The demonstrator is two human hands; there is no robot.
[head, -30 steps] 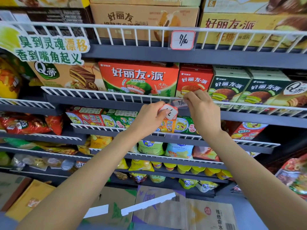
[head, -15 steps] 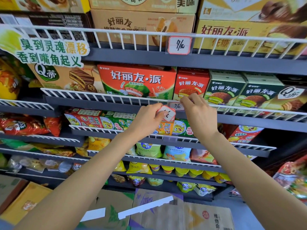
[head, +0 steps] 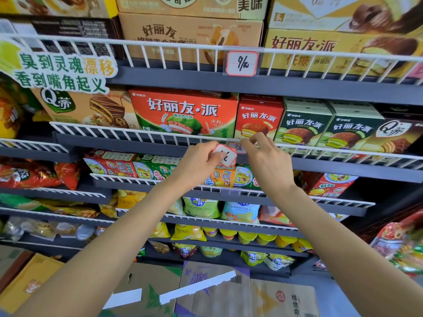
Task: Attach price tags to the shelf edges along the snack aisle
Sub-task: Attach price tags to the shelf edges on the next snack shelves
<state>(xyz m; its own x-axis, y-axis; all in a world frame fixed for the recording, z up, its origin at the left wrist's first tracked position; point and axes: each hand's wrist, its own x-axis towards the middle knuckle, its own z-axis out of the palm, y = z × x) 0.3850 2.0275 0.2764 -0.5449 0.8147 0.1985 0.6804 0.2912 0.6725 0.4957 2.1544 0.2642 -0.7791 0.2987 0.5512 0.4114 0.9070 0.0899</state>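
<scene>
Left hand [head: 196,163] pinching a small stack of red-bordered price tags [head: 225,155] just below the wire shelf edge [head: 160,133], right hand [head: 263,156] nipping the clear tag holder [head: 238,146] there; the tags look light, thin and easily bent, best held by their margins.

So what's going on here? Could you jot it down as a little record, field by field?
Place: snack aisle, grey shelves with a white wire rail
Left hand: pinches a stack of red-bordered price tags
Right hand: fingers at the clear tag holder on the rail
Tag in holder: partly hidden, writing unclear
Finished tag: shelf above, reads 9
</scene>
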